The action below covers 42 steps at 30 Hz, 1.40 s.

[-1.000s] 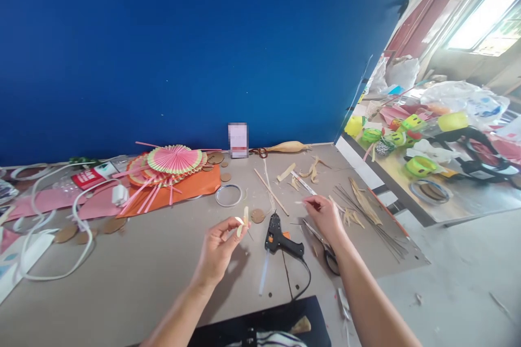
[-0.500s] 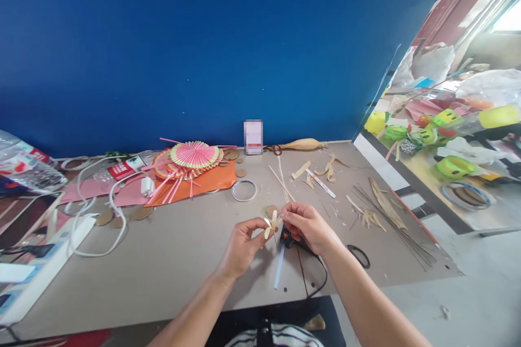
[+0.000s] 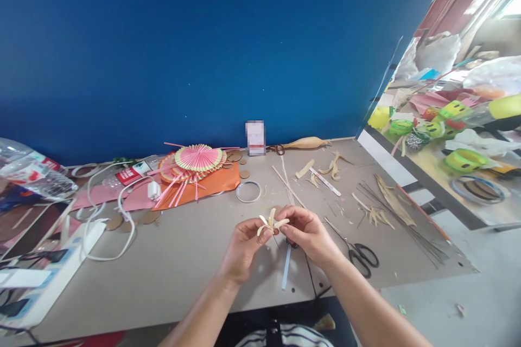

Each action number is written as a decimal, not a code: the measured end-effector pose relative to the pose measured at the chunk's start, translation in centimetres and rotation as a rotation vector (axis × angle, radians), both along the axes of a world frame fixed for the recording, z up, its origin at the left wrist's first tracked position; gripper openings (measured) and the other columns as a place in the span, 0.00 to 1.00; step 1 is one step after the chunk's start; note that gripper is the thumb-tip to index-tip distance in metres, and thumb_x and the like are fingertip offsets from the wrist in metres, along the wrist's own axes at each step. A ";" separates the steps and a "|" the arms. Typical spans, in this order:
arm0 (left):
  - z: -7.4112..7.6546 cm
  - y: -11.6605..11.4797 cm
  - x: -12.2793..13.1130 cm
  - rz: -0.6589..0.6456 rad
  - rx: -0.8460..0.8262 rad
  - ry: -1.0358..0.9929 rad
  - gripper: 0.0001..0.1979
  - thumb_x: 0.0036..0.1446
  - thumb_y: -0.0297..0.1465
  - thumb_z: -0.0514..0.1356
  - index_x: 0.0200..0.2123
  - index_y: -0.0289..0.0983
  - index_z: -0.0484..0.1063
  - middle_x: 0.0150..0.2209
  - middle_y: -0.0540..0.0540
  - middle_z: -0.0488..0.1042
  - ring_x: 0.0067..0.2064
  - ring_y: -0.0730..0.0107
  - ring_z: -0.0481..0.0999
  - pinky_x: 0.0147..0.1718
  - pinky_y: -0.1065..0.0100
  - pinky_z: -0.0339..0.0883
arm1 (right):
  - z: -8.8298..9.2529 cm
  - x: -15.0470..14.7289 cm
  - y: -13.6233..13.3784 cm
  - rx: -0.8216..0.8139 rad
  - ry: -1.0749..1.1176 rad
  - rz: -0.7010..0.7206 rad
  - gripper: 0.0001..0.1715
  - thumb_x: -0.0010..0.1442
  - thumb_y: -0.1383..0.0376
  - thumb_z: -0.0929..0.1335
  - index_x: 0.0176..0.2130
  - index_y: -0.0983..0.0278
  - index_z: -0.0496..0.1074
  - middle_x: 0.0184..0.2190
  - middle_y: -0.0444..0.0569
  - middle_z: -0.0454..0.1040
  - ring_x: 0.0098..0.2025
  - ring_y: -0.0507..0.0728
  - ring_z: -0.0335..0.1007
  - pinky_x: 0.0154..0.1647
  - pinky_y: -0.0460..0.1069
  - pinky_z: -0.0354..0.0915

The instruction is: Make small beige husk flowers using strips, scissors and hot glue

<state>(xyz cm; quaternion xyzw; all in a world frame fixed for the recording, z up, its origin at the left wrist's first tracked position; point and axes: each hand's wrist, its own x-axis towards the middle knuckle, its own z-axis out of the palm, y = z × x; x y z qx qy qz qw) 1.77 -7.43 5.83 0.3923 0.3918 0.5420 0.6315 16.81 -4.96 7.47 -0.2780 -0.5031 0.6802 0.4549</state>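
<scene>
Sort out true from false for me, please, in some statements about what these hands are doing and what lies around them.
1. The left hand and the right hand are both at the pale petalled piece. True.
2. The right hand holds the scissors. False: they lie on the table, to the right of that hand.
3. A pleated pink disc lies near the back of the table. True.
4. The wall behind the table is red. False: it is blue.
5. The power strip at the left has nothing plugged in. False: black plugs sit in it.
</scene>
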 end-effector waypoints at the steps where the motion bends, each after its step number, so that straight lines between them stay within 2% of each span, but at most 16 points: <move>1: 0.0 0.0 0.0 -0.012 0.003 -0.008 0.05 0.45 0.31 0.64 0.23 0.35 0.73 0.27 0.48 0.72 0.33 0.70 0.69 0.39 0.67 0.61 | 0.2 -0.1 0.0 0.035 -0.003 0.004 0.06 0.50 0.63 0.69 0.31 0.62 0.70 0.27 0.44 0.67 0.28 0.49 0.63 0.31 0.46 0.60; 3: 0.1 -0.1 0.0 -0.032 0.009 0.001 0.06 0.45 0.31 0.63 0.23 0.35 0.72 0.26 0.48 0.71 0.32 0.70 0.68 0.38 0.68 0.60 | 0.6 -0.1 0.0 0.089 -0.028 0.007 0.07 0.50 0.61 0.69 0.29 0.63 0.70 0.27 0.44 0.66 0.30 0.51 0.64 0.35 0.48 0.61; 9: 0.2 -0.2 0.0 -0.042 0.034 0.007 0.05 0.47 0.30 0.62 0.22 0.35 0.72 0.25 0.49 0.70 0.32 0.71 0.67 0.37 0.68 0.60 | 0.7 0.1 0.0 0.191 -0.095 -0.006 0.09 0.52 0.60 0.68 0.28 0.63 0.68 0.27 0.45 0.64 0.31 0.52 0.62 0.35 0.48 0.61; 13: 0.6 -0.3 -0.1 -0.048 0.037 0.043 0.04 0.48 0.31 0.62 0.25 0.36 0.73 0.28 0.48 0.73 0.34 0.70 0.69 0.39 0.68 0.59 | 0.8 0.6 -0.2 0.134 -0.069 0.030 0.09 0.54 0.60 0.67 0.28 0.64 0.66 0.28 0.45 0.64 0.28 0.50 0.61 0.30 0.46 0.59; 17: 1.3 -0.4 -0.2 -0.061 0.050 0.095 0.06 0.47 0.32 0.62 0.23 0.35 0.73 0.25 0.48 0.72 0.32 0.70 0.68 0.37 0.68 0.60 | 1.3 0.8 -0.2 0.086 -0.089 0.106 0.12 0.52 0.57 0.68 0.27 0.64 0.66 0.27 0.44 0.64 0.26 0.49 0.58 0.24 0.44 0.56; 21: 1.6 -0.4 0.0 -0.061 0.057 0.136 0.07 0.47 0.32 0.62 0.22 0.34 0.72 0.23 0.48 0.70 0.30 0.70 0.67 0.35 0.69 0.60 | 1.2 0.6 -0.3 0.078 -0.095 0.106 0.12 0.53 0.58 0.68 0.27 0.64 0.65 0.26 0.43 0.62 0.24 0.47 0.56 0.22 0.43 0.55; 28: 1.2 -0.5 0.0 -0.056 0.030 0.106 0.07 0.46 0.31 0.63 0.22 0.34 0.72 0.23 0.49 0.69 0.29 0.72 0.64 0.33 0.71 0.59 | 0.2 0.2 -0.5 0.121 -0.083 0.061 0.09 0.54 0.61 0.67 0.28 0.64 0.66 0.27 0.43 0.63 0.24 0.47 0.57 0.24 0.43 0.56; 35: 1.3 -0.7 0.1 -0.040 0.033 0.078 0.05 0.44 0.31 0.64 0.22 0.35 0.74 0.23 0.50 0.69 0.29 0.73 0.64 0.33 0.70 0.59 | 0.0 0.0 -1.0 0.167 -0.052 0.001 0.08 0.53 0.61 0.68 0.29 0.63 0.66 0.28 0.44 0.63 0.30 0.50 0.61 0.32 0.46 0.60; 42: 1.4 -1.0 0.0 -0.027 0.138 0.077 0.03 0.47 0.27 0.62 0.23 0.37 0.74 0.23 0.51 0.68 0.29 0.74 0.63 0.32 0.70 0.58 | -0.4 -0.5 -1.6 0.328 -0.110 -0.136 0.06 0.55 0.63 0.66 0.29 0.62 0.65 0.28 0.45 0.62 0.28 0.50 0.60 0.28 0.46 0.59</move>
